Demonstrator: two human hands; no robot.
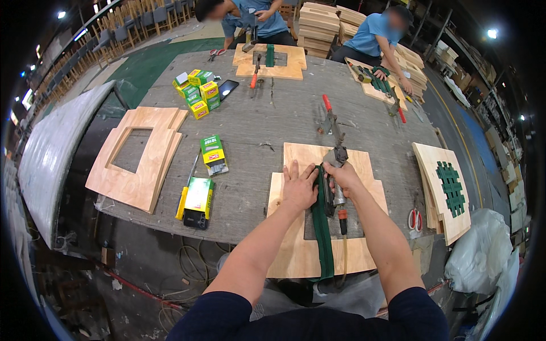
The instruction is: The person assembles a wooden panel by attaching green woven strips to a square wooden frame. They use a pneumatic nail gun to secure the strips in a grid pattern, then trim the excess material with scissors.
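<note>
Green webbing [323,238] lies between the hands [300,190] [346,179].

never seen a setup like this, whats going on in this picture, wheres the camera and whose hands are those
There is no machine arm here: these are a person's own bare hands, seen by a head-worn camera looking down. Its fisheye lens bends straight edges. The left hand rests on a wooden panel, fingertips by a green strap. The right hand has a hose-fed tool in its grip. The grey table also bears green-and-yellow boxes and red-handled scissors. Two other people are across from the wearer.
</note>
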